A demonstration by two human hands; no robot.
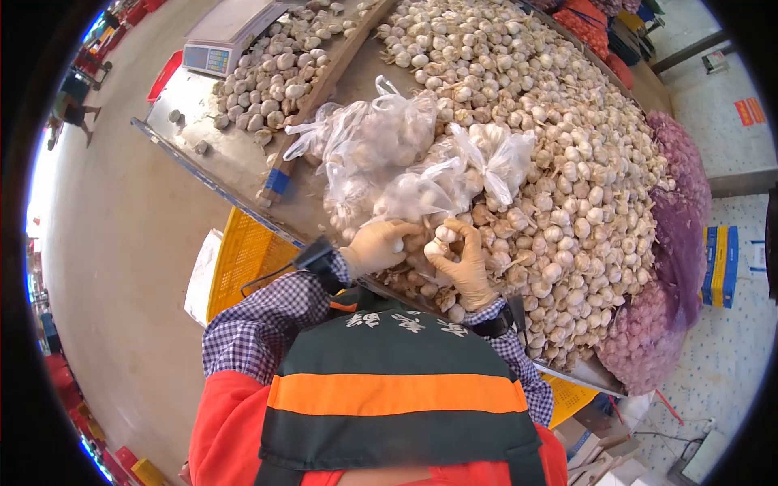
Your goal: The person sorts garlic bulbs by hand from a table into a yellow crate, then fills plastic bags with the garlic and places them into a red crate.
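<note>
A large heap of garlic bulbs (567,162) covers a metal table (235,162). My left hand (374,247), in a pale glove, grips the edge of a clear plastic bag (417,194) partly filled with garlic at the near side of the heap. My right hand (463,261), also gloved, holds a garlic bulb (443,235) beside that bag's mouth. Two more tied plastic bags (381,130) of garlic lie just behind it.
A wooden divider (320,89) separates a smaller garlic pile (275,73), with a weighing scale (223,36) at the far end. Purple mesh sacks (673,243) of garlic lie to the right. A yellow crate (243,259) stands under the table's edge. People stand at far left.
</note>
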